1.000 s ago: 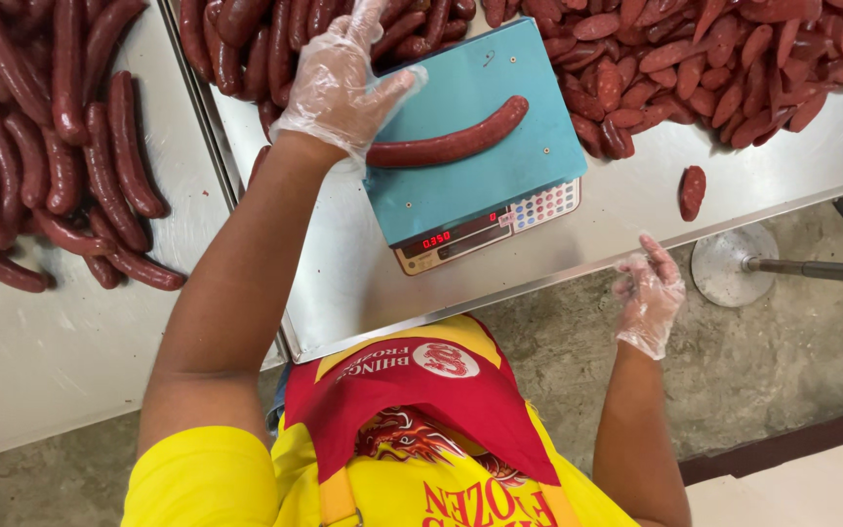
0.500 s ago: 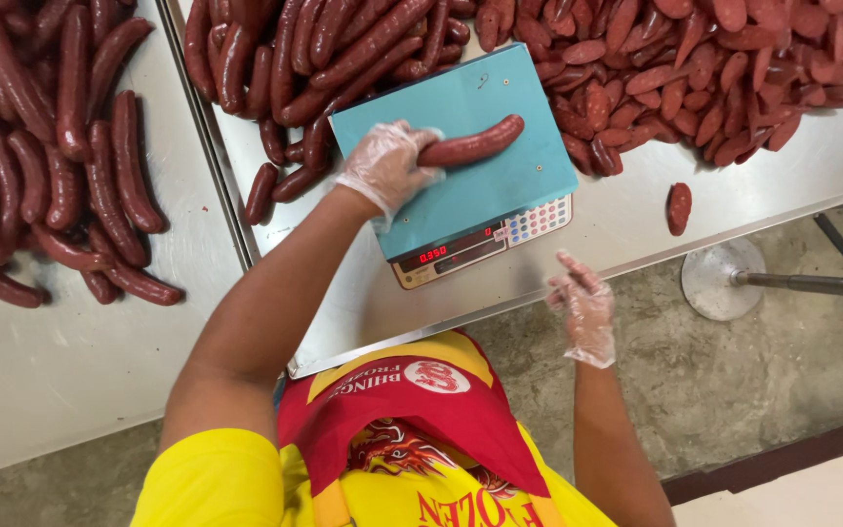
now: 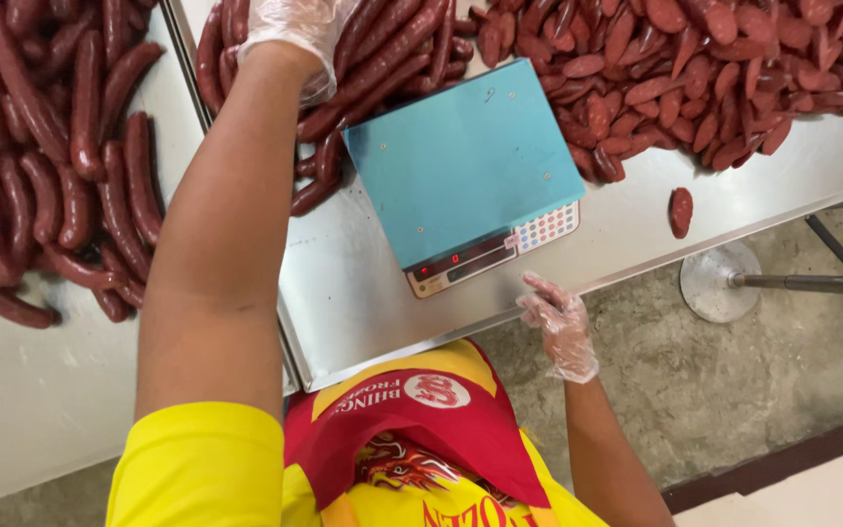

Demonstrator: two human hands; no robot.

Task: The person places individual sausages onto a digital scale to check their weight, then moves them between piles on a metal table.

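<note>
My left hand (image 3: 290, 39) is up at the far edge of the picture, in a thin clear glove. It reaches into the long sausages (image 3: 382, 59) just behind the scale. The fingers are cut off by the edge, so I cannot tell how far they are open or if they hold one.

My right hand (image 3: 560, 327) is low, by the near edge of the worktop (image 3: 363, 293). It has a clear glove too. The fingers (image 3: 541, 289) are spread loose and hold nothing. They are just beside the front corner of the scale (image 3: 465, 161).

There is one scale. Its top is a flat blue plate with nothing on it. Along its front is a dark strip with a small red light, and next to that a white patch of little coloured buttons.

To the right, at the back of the worktop, is a big heap of short sausage pieces (image 3: 695, 78), too many to count. One short piece (image 3: 681, 211) lies alone near the edge, apart from the heap.

On my left is a second worktop (image 3: 41, 410) with more long sausages (image 3: 60, 166) in a pile, well over ten.

I have a yellow shirt (image 3: 197, 468) and a red bib (image 3: 412, 429) with a white round patch and a yellow border.

One round metal stool foot (image 3: 719, 283) stands on the grey floor.
</note>
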